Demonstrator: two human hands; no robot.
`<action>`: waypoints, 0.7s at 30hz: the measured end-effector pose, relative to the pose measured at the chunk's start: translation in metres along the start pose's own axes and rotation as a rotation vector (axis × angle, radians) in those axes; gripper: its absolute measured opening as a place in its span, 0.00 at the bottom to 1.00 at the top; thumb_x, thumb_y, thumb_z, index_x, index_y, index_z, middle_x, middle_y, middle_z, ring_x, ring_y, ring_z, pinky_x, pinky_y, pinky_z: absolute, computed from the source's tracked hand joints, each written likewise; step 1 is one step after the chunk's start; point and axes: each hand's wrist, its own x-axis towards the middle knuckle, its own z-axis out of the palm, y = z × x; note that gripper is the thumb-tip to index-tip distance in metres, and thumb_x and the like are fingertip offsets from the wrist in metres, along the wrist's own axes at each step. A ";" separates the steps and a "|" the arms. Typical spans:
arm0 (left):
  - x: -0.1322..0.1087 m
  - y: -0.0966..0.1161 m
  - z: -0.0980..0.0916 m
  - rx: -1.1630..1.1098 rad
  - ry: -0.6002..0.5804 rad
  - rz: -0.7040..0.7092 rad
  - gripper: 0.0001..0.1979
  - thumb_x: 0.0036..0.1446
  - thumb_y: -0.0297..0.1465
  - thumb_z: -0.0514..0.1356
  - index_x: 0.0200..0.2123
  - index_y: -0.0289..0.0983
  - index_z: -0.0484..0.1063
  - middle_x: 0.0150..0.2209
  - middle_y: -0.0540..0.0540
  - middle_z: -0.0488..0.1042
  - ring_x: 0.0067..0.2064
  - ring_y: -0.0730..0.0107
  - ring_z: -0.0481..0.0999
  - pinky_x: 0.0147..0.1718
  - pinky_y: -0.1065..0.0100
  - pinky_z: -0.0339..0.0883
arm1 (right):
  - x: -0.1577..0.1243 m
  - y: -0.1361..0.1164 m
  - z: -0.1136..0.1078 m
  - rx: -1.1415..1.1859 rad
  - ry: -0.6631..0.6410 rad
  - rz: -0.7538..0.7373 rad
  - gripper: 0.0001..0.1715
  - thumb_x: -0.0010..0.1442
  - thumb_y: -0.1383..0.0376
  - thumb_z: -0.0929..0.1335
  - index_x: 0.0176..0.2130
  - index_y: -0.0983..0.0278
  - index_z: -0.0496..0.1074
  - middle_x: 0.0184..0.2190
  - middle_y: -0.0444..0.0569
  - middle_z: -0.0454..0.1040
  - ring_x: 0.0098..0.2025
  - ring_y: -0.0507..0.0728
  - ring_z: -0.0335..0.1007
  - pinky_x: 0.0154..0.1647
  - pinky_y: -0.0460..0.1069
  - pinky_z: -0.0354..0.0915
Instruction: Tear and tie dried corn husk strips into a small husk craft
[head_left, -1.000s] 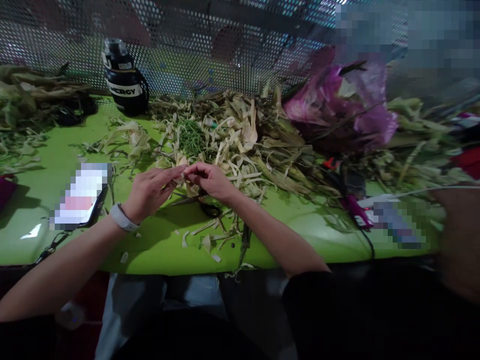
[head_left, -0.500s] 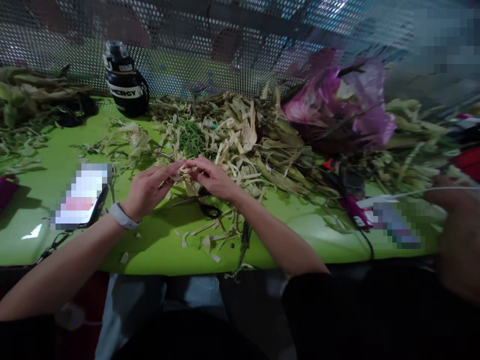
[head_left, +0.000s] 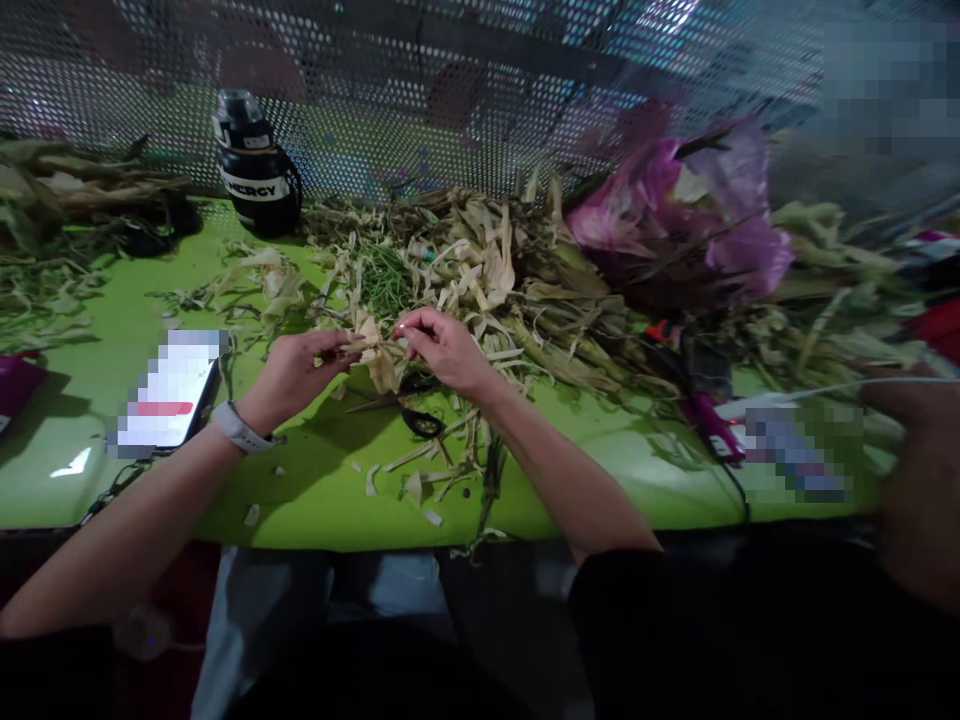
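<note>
My left hand (head_left: 296, 375) is closed in a pinch on one end of a thin, pale piece of corn husk (head_left: 382, 368). Across from it, my right hand (head_left: 444, 352) pinches the other side with thumb and forefinger, so the husk spans the small gap between both hands. Its exact shape is hard to make out. Black-handled scissors (head_left: 421, 423) lie on the green table just below my right hand, blades pointing left. Beyond my fingers are a small bunch of green strips (head_left: 384, 280) and a heap of dry husks (head_left: 487, 270).
A phone (head_left: 171, 390) with a lit screen lies left of my wrist. At the back stand a black bottle (head_left: 262, 190) and a pink plastic bag (head_left: 675, 215). Another person's arm (head_left: 919, 470) is at the right, near a second phone (head_left: 799, 455) and a cable.
My hands were close together with fingertips meeting; now they are farther apart, the right slightly to the right. More of the husk and the scissors shows between and below them.
</note>
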 end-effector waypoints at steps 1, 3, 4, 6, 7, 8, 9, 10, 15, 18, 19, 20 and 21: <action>0.001 0.000 0.000 -0.042 -0.034 -0.023 0.13 0.56 0.41 0.62 0.36 0.38 0.80 0.36 0.44 0.80 0.35 0.64 0.75 0.37 0.69 0.65 | -0.001 -0.002 0.002 0.130 -0.030 0.077 0.09 0.60 0.61 0.66 0.35 0.65 0.67 0.36 0.48 0.72 0.26 0.48 0.63 0.25 0.45 0.61; 0.003 -0.001 0.000 -0.143 -0.108 -0.063 0.12 0.55 0.41 0.62 0.32 0.38 0.78 0.30 0.46 0.76 0.31 0.67 0.72 0.33 0.70 0.63 | -0.003 -0.006 0.008 0.373 -0.075 0.204 0.08 0.60 0.61 0.66 0.35 0.64 0.66 0.37 0.48 0.74 0.23 0.46 0.62 0.20 0.43 0.57; 0.003 -0.001 0.000 -0.203 -0.144 -0.084 0.12 0.55 0.41 0.62 0.31 0.38 0.77 0.28 0.47 0.75 0.30 0.68 0.71 0.32 0.71 0.62 | -0.004 -0.008 0.012 0.477 -0.083 0.253 0.07 0.60 0.62 0.65 0.35 0.64 0.65 0.38 0.48 0.75 0.23 0.46 0.62 0.19 0.42 0.56; 0.004 -0.002 0.001 -0.340 -0.194 -0.135 0.12 0.56 0.40 0.62 0.30 0.37 0.76 0.27 0.49 0.72 0.29 0.71 0.69 0.31 0.71 0.61 | -0.005 -0.011 0.017 0.642 -0.076 0.326 0.06 0.59 0.63 0.65 0.34 0.63 0.64 0.38 0.48 0.76 0.20 0.45 0.59 0.17 0.42 0.56; 0.004 -0.003 0.001 -0.422 -0.200 -0.171 0.11 0.56 0.40 0.61 0.29 0.37 0.75 0.27 0.49 0.71 0.29 0.72 0.68 0.30 0.71 0.62 | -0.005 -0.011 0.019 0.694 -0.076 0.348 0.06 0.59 0.63 0.65 0.34 0.63 0.63 0.37 0.47 0.76 0.19 0.45 0.56 0.17 0.42 0.56; 0.004 -0.002 0.001 -0.515 -0.195 -0.212 0.11 0.56 0.39 0.62 0.29 0.37 0.74 0.27 0.49 0.71 0.29 0.73 0.68 0.31 0.71 0.62 | -0.005 -0.010 0.021 0.725 -0.085 0.357 0.05 0.60 0.63 0.65 0.34 0.63 0.63 0.36 0.46 0.76 0.18 0.44 0.54 0.16 0.42 0.56; 0.004 -0.001 0.001 -0.620 -0.174 -0.258 0.10 0.55 0.38 0.62 0.29 0.37 0.74 0.27 0.49 0.71 0.29 0.73 0.68 0.31 0.71 0.63 | -0.005 -0.010 0.021 0.737 -0.107 0.354 0.06 0.60 0.63 0.65 0.34 0.63 0.64 0.34 0.45 0.75 0.17 0.44 0.52 0.16 0.42 0.55; 0.003 0.000 0.001 -0.727 -0.146 -0.306 0.09 0.54 0.37 0.63 0.29 0.37 0.74 0.29 0.49 0.72 0.30 0.74 0.69 0.33 0.72 0.65 | -0.005 -0.009 0.021 0.736 -0.138 0.344 0.06 0.60 0.63 0.65 0.34 0.64 0.64 0.32 0.44 0.74 0.17 0.44 0.50 0.16 0.42 0.54; -0.001 0.008 0.005 -1.093 -0.130 -0.517 0.07 0.51 0.34 0.67 0.32 0.39 0.74 0.37 0.49 0.76 0.30 0.77 0.70 0.29 0.73 0.66 | -0.007 -0.007 0.017 0.642 -0.311 0.269 0.09 0.59 0.61 0.67 0.33 0.64 0.65 0.29 0.41 0.70 0.16 0.42 0.47 0.15 0.41 0.49; -0.003 0.008 0.009 -1.122 -0.235 -0.546 0.09 0.51 0.36 0.67 0.30 0.38 0.73 0.30 0.50 0.73 0.25 0.79 0.66 0.22 0.75 0.61 | -0.008 -0.010 0.012 0.440 -0.425 0.199 0.09 0.61 0.61 0.66 0.34 0.65 0.65 0.27 0.40 0.68 0.18 0.43 0.49 0.17 0.42 0.49; -0.003 0.008 0.010 -1.106 -0.257 -0.546 0.09 0.51 0.36 0.67 0.29 0.38 0.73 0.28 0.51 0.72 0.24 0.80 0.65 0.21 0.76 0.60 | -0.009 -0.011 0.010 0.352 -0.462 0.178 0.09 0.62 0.61 0.65 0.35 0.65 0.66 0.25 0.40 0.66 0.19 0.44 0.50 0.18 0.42 0.49; -0.003 0.008 0.010 -1.082 -0.267 -0.548 0.10 0.51 0.36 0.68 0.29 0.37 0.73 0.27 0.51 0.72 0.24 0.80 0.65 0.21 0.76 0.60 | -0.009 -0.013 0.008 0.259 -0.494 0.161 0.08 0.63 0.61 0.65 0.36 0.65 0.66 0.24 0.39 0.64 0.20 0.44 0.51 0.19 0.42 0.49; -0.003 0.008 0.010 -1.050 -0.278 -0.556 0.10 0.52 0.36 0.68 0.28 0.36 0.73 0.26 0.51 0.71 0.24 0.80 0.65 0.21 0.77 0.60 | -0.009 -0.015 0.006 0.168 -0.516 0.144 0.08 0.64 0.62 0.64 0.37 0.65 0.67 0.23 0.39 0.63 0.21 0.45 0.51 0.20 0.42 0.50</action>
